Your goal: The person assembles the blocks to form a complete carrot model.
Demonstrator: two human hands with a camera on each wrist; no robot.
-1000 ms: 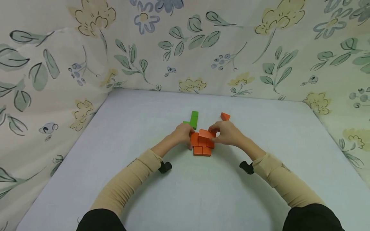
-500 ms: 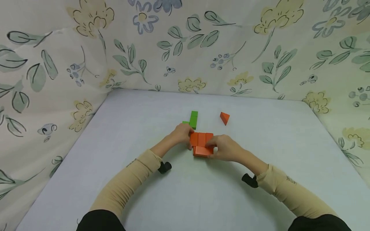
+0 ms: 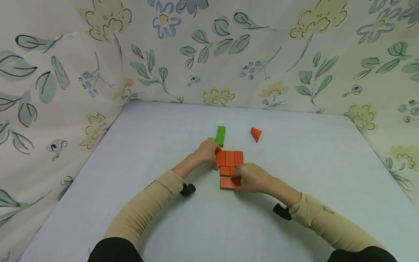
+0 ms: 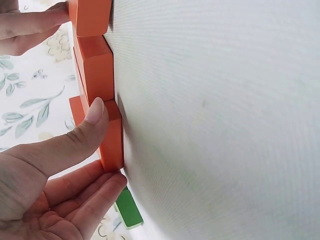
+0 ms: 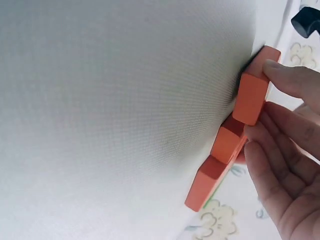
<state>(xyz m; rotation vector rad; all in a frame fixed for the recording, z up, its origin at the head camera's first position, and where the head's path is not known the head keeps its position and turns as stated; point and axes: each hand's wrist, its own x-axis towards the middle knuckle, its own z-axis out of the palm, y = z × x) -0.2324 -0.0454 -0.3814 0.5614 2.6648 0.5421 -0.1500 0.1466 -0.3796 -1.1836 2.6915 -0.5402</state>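
Several orange blocks lie joined in the middle of the table: an upper row of three upright blocks (image 3: pixel 230 158) with two blocks (image 3: pixel 224 171) below it. Just in front of these, my right hand (image 3: pixel 255 178) pinches a crosswise orange block (image 3: pixel 226 183) between thumb and fingers. A narrow gap separates that block from the row behind. At the left end of the upper row, my left hand (image 3: pixel 207 152) holds an orange block (image 4: pixel 114 135), thumb on its near side and fingers at its far end. Part of that block is hidden by the thumb.
Behind my left hand lie an upright green block (image 3: pixel 220 136) and a second green block (image 3: pixel 211 139), partly hidden. An orange triangular block (image 3: pixel 256 134) rests apart at the back right. Flowered cloth (image 3: pixel 216 65) rises behind the white tabletop (image 3: pixel 294 153).
My right hand has brought its orange block from over the upper row, past the two lower blocks, to a spot in front of them. The left hand has stayed in place.
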